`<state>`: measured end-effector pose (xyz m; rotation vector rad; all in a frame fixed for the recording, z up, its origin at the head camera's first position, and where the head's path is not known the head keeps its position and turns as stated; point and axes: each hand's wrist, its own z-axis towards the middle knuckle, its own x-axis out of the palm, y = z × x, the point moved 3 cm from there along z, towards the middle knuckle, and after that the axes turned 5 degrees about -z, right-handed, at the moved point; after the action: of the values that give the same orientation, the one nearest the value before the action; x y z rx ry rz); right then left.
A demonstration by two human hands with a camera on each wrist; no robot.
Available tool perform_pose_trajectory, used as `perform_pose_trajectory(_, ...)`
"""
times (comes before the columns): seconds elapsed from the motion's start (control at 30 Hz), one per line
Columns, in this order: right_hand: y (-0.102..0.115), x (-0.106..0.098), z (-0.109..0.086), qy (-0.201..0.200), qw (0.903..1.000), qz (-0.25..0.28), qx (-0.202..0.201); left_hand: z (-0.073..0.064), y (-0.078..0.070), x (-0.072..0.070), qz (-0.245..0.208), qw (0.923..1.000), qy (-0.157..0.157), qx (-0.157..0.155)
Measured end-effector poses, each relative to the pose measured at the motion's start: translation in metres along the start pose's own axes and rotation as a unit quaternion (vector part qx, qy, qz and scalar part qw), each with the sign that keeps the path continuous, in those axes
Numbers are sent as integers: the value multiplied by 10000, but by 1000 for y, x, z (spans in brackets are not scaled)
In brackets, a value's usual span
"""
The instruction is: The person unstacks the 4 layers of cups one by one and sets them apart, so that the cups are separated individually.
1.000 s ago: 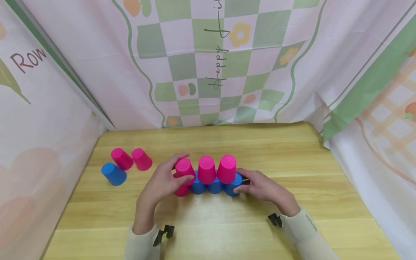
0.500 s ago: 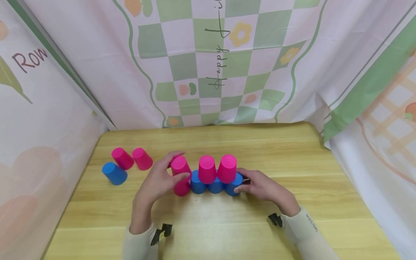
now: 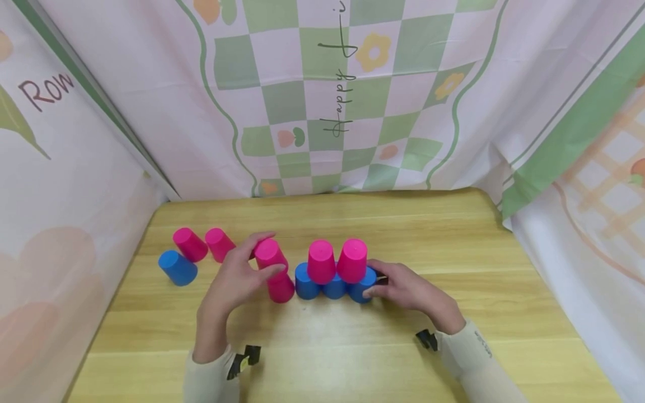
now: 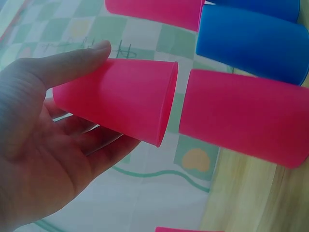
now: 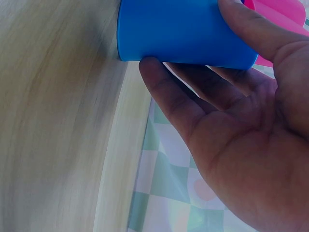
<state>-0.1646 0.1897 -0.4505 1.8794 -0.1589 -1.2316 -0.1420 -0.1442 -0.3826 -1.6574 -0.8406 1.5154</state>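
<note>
Pink shows first from where I stand: the person's left hand (image 3: 238,275) grips an upturned pink cup (image 3: 269,254), thumb on the near side and fingers behind. From the left wrist, a narrow gap parts its rim from the base of the lower pink cup (image 3: 281,289). That one stands at the left end of the bottom row, just beside the left blue cup (image 3: 306,282); next come the middle blue cup (image 3: 334,289) and the right blue cup (image 3: 360,290). The right hand (image 3: 403,285) holds this last one between thumb and fingers. On the three blues sit two upper pink cups (image 3: 352,261), side by side.

Light wood spreads before the row and away to the right edge of the table (image 3: 453,235). Behind, the table's far edge meets the back cloth (image 3: 282,106). Three loose cups (image 3: 177,268), two pink and one blue, stand near the left edge, beyond the left hand.

"Happy" runs sideways up the back cloth, its following letters cut off at the top; "Row" is on the left cloth (image 3: 101,184). Small dark print marks the right sleeve (image 3: 468,355), too tiny to read.
</note>
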Motion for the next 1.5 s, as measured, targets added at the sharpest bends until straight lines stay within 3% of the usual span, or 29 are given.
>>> perform_pose_trajectory(0.27, 0, 0, 0, -1, 10000, 94, 14, -1, 6, -13, 124, 9998, -181, -6)
perform_pose_trajectory(0.73, 1, -1, 0, -3, 10000, 59, 68, -8, 18, -36, 262, 9979, -515, -295)
perform_pose_trajectory(1.07, 0, 0, 0, 10, 9999, 90, 50, -8, 36, -48, 382, 9957, -804, -269)
perform_pose_trajectory(1.5, -2, 1, 1, -38, 9999, 111, -15, -10, 50, -62, 378, 9901, -1095, -791)
